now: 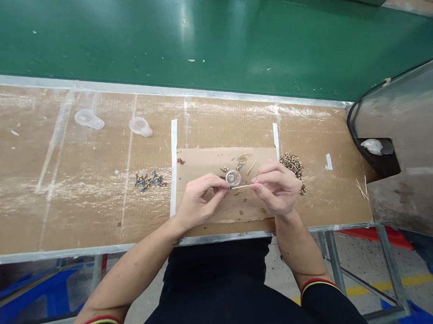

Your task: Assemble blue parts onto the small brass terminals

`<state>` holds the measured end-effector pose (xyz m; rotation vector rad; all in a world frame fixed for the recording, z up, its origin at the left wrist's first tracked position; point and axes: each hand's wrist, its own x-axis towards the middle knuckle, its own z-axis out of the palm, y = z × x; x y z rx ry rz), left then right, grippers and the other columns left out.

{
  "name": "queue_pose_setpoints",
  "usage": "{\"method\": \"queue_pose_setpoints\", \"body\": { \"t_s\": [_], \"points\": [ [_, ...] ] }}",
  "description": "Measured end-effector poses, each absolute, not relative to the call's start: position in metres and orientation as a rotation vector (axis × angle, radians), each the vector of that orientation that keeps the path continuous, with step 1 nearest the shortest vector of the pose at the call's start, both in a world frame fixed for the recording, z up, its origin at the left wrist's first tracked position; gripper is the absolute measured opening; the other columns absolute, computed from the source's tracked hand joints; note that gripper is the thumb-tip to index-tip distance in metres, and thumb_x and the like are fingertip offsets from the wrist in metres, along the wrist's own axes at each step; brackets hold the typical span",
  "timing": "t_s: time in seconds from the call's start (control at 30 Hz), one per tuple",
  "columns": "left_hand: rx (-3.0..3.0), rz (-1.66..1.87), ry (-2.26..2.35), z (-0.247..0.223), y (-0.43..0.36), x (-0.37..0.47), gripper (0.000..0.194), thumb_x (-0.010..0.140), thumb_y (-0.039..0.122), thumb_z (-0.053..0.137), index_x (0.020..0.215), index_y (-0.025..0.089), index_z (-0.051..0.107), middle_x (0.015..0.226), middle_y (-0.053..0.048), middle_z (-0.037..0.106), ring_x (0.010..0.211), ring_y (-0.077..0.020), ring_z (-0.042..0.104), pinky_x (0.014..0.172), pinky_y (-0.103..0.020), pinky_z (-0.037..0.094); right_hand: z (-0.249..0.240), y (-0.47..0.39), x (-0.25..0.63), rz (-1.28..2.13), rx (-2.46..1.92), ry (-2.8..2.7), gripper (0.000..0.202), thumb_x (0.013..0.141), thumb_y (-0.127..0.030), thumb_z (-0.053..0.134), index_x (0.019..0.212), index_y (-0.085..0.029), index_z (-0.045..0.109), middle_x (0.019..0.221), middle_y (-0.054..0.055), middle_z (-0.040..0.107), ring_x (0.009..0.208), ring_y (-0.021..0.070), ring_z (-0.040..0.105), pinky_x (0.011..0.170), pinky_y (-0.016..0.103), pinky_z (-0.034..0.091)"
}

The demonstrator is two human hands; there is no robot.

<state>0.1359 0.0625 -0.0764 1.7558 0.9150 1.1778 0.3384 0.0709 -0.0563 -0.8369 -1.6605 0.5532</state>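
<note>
My left hand (208, 197) pinches a small blue-tipped part (231, 186) between thumb and fingertips. In my right hand (277, 185) is a toothpick (242, 186), its tip touching or very close to the blue part. Just beyond the fingertips stands a small clear round dish (233, 177). Another toothpick (251, 167) lies on the brown cardboard sheet (219, 215), near a blue-and-brass piece (239, 166) and a few small brass bits (224, 169). To the right of my right hand spreads a heap of brass-coloured small parts (292, 164).
Left of the sheet lies a pile of blue-and-brass pieces (149, 180). Two translucent plastic cups (140, 126) rest farther back. Several toothpicks (362, 189) lie at the right, beside a metal box (407, 137) with a black cable (352, 121). White tape strips (174, 169) flank the sheet.
</note>
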Motion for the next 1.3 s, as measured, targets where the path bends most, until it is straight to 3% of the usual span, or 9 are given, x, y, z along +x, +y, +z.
{"method": "queue_pose_setpoints", "body": {
  "t_s": [0.37,0.63,1.1,1.3],
  "points": [
    [1.841,1.198,0.927,-0.075,0.062,0.136,0.009,0.091,0.011,0.063,0.091,0.017,0.069,0.082,-0.004,0.074,0.071,-0.0111,0.067,0.065,-0.022,0.055,-0.057,0.072,0.339,0.467,-0.9,-1.727,0.011,0.093,-0.032,0.066,0.084,-0.027,0.07,0.071,-0.001,0.064,0.056,0.014,0.057,0.052,0.033,0.049],
    [1.851,1.204,0.922,-0.074,0.062,0.136,0.009,0.091,0.01,0.063,0.09,0.017,0.069,0.08,-0.003,0.073,0.071,-0.0108,0.067,0.065,-0.021,0.055,-0.056,0.072,0.338,0.563,-0.808,-1.717,0.006,0.091,-0.021,0.069,0.091,-0.026,0.071,0.074,-0.001,0.063,0.062,0.0131,0.059,0.055,0.03,0.049],
    [1.747,1.224,0.886,-0.077,0.062,0.135,0.007,0.091,0.011,0.063,0.089,0.016,0.067,0.08,-0.004,0.072,0.072,-0.0117,0.066,0.067,-0.022,0.054,-0.051,0.076,0.351,0.476,-0.882,-1.6,0.009,0.091,-0.026,0.07,0.083,-0.026,0.072,0.071,-0.002,0.066,0.059,0.0131,0.06,0.054,0.03,0.05],
    [1.524,1.211,0.79,-0.077,0.061,0.132,0.006,0.092,0.013,0.063,0.09,0.017,0.067,0.082,-0.005,0.072,0.076,-0.0125,0.069,0.07,-0.022,0.056,-0.057,0.081,0.355,0.466,-1.045,-1.98,0.009,0.091,-0.019,0.068,0.087,-0.024,0.074,0.08,0.0,0.071,0.07,0.0137,0.067,0.061,0.028,0.055]
  ]
}}
